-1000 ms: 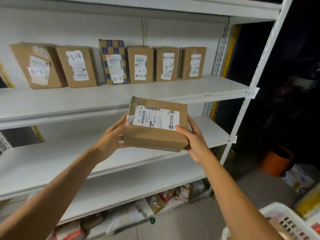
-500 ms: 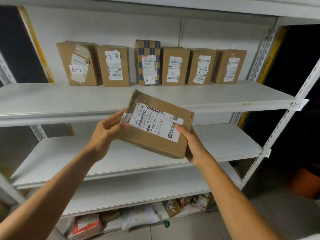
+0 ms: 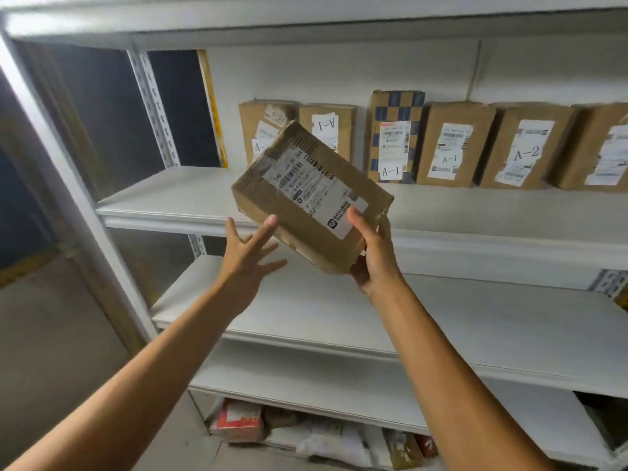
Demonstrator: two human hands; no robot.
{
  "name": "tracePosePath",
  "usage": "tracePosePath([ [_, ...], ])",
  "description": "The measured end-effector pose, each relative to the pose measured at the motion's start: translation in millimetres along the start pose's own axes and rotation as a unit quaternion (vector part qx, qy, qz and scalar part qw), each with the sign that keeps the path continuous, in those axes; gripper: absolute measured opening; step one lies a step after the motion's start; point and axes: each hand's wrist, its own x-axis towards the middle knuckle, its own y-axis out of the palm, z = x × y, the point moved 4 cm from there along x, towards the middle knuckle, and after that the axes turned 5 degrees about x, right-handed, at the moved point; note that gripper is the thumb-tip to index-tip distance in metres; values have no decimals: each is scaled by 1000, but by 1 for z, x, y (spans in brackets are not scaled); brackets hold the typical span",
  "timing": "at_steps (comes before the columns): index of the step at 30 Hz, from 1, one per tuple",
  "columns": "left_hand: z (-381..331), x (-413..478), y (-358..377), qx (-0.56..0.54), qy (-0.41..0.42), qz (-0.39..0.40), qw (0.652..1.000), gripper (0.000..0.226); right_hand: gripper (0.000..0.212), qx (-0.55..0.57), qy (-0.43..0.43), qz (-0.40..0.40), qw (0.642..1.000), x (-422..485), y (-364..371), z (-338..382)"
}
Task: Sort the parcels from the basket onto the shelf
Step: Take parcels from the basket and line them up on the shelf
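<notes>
A brown cardboard parcel (image 3: 307, 195) with a white shipping label hangs tilted in front of the white shelf (image 3: 176, 202). My right hand (image 3: 372, 256) grips its lower right corner, thumb on the label face and fingers behind. My left hand (image 3: 249, 256) has its fingers spread, with only a fingertip touching the parcel's lower left edge. The basket is out of view.
Several cardboard parcels marked A-1 and A-2 (image 3: 525, 147) stand in a row at the back of the upper shelf board. The board's left part is bare. Two lower boards (image 3: 475, 321) hold nothing in view. Assorted packets (image 3: 238, 419) lie on the bottom level.
My view has swung left along the shelf. The parcel has tilted further and moved left. My left hand has let go of the parcel's side and now has its fingers spread.
</notes>
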Motion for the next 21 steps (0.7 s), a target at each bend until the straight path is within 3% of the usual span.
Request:
tracePosePath([
  [2,8,0,5,27,-1,17,1000,135,74,-8,-14,28,999,7,23,-11],
  [5,10,4,-2,-4,42,-9,999,89,74,-57,-42,73,995,17,50,-26],
  [7,8,8,-21,-35,54,-34,997,79,80,-70,-30,96,992,25,61,-34],
  [11,-7,23,-71,1,70,-55,996,77,69,-81,-24,123,989,44,91,-52],
  [15,-37,45,-120,34,98,-68,992,80,65,-144,-84,96,981,70,128,-58],
  [21,-60,77,-171,66,129,-76,987,85,71,-327,-202,95,918,98,176,-63],
])
